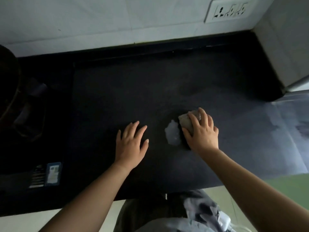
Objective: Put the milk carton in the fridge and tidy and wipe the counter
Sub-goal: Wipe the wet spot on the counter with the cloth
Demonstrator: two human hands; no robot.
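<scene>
A dark counter (150, 91) fills the view. On it lies a small white puddle (173, 133), likely spilled milk. My right hand (203, 131) presses a pale, greyish sponge or cloth (185, 122) flat on the counter, right beside the puddle's right edge. My left hand (132, 144) lies flat on the counter to the left of the puddle, fingers spread, holding nothing. No milk carton is in view.
A dark stove or hob (33, 114) with a label sticker (52, 173) sits at the left. A tiled wall (100, 19) with a socket plate (229, 10) runs behind. A wall corner (284, 47) juts in at the right. The counter's front edge is near my body.
</scene>
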